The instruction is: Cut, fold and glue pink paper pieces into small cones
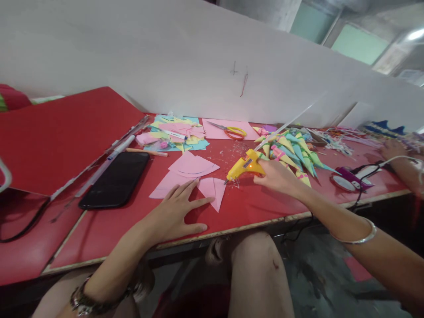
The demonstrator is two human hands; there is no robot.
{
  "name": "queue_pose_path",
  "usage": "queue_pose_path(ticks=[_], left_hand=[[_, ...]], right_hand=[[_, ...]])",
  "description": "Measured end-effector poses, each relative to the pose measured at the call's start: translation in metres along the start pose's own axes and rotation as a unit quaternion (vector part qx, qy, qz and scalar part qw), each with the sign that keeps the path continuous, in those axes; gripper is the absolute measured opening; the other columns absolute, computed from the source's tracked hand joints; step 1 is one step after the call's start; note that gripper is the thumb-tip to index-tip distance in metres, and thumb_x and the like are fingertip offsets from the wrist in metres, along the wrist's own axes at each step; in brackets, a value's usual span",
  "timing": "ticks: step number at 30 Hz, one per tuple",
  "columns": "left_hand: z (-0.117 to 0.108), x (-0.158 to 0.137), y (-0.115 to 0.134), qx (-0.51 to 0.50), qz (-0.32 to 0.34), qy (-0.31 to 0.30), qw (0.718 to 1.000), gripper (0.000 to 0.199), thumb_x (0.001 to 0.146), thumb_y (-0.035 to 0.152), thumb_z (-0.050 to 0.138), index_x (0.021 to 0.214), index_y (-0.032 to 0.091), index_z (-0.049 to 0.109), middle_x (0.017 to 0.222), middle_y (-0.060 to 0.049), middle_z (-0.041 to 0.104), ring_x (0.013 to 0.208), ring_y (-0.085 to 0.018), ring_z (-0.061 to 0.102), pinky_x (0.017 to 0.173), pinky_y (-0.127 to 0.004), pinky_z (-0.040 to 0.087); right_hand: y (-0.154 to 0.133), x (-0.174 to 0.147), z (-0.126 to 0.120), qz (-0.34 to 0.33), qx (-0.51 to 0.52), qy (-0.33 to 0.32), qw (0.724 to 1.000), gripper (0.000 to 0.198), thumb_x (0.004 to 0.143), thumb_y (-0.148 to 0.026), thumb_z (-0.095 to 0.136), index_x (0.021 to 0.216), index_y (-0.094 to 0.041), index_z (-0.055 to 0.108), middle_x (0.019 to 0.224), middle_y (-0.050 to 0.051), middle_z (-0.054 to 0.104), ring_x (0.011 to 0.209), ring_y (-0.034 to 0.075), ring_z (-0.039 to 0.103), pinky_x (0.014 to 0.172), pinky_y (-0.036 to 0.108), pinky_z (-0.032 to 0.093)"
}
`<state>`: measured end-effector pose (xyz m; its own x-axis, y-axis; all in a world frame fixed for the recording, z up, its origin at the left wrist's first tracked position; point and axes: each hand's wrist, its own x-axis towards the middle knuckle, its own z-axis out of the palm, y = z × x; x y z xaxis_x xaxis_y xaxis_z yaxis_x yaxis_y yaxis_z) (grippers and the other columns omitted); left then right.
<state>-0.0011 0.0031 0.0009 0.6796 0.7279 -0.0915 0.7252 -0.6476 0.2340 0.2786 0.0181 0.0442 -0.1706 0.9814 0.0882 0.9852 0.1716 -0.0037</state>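
Observation:
My right hand (276, 176) is wrapped round the handle of a yellow hot glue gun (243, 167), which has a small orange light lit. A long clear glue stick (291, 121) juts up from its back. The gun's nozzle meets the right edge of a pink paper fan-shaped piece (215, 190) with a crease down it. Flat on the table lies my left hand (177, 212), fingers spread, the index fingertip on that piece. Under and beyond those fingers are more pink paper pieces (192, 165), one with a curved pen line.
A black phone (115, 180) lies left. Behind are coloured paper scraps (179, 132) and orange-yellow scissors (233, 131) on pink paper. Several paper cones (291, 148) are heaped right, near a purple-white device (353, 179) with cables. A co-worker's hand (392, 150) shows far right.

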Motion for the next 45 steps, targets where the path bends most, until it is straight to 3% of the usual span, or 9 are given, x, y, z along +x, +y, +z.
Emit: queue_pose_path(ticks=[7, 18, 36, 45], left_hand=[[0.0, 0.001, 0.001, -0.001, -0.006, -0.002, 1.0, 0.06, 0.074, 0.061, 0.048, 0.129, 0.041, 0.038, 0.148, -0.004, 0.019, 0.133, -0.035, 0.016, 0.103, -0.052, 0.022], [0.002, 0.0, -0.001, -0.004, 0.0, -0.005, 1.0, 0.06, 0.074, 0.063, 0.045, 0.129, 0.041, 0.037, 0.149, -0.004, 0.016, 0.134, -0.035, 0.014, 0.104, -0.053, 0.019], [0.002, 0.001, -0.001, -0.018, -0.003, 0.002, 1.0, 0.059, 0.073, 0.057, 0.051, 0.128, 0.04, 0.04, 0.148, -0.006, 0.019, 0.132, -0.036, 0.017, 0.101, -0.054, 0.023], [0.002, 0.001, -0.001, -0.013, -0.009, 0.0, 1.0, 0.059, 0.073, 0.058, 0.05, 0.129, 0.04, 0.039, 0.149, -0.005, 0.014, 0.134, -0.035, 0.013, 0.104, -0.053, 0.019]], right_hand=[[-0.009, -0.014, 0.001, -0.039, 0.073, -0.037, 0.996, 0.017, 0.068, -0.022, 0.049, 0.083, -0.014, 0.054, 0.064, 0.003, 0.057, 0.053, 0.014, 0.049, 0.047, 0.022, 0.027], [-0.014, -0.026, 0.0, -0.055, 0.081, -0.057, 0.994, 0.017, 0.07, -0.024, 0.048, 0.083, -0.014, 0.054, 0.068, 0.005, 0.059, 0.057, 0.015, 0.051, 0.05, 0.023, 0.028], [0.006, 0.006, 0.004, -0.015, -0.033, -0.002, 0.999, 0.022, 0.071, -0.027, 0.049, 0.085, -0.012, 0.056, 0.071, 0.008, 0.061, 0.058, 0.017, 0.053, 0.047, 0.023, 0.024], [0.018, 0.02, 0.013, 0.027, 0.01, 0.043, 0.999, 0.028, 0.074, -0.033, 0.052, 0.094, -0.012, 0.056, 0.075, 0.01, 0.064, 0.064, 0.022, 0.059, 0.049, 0.025, 0.03]])
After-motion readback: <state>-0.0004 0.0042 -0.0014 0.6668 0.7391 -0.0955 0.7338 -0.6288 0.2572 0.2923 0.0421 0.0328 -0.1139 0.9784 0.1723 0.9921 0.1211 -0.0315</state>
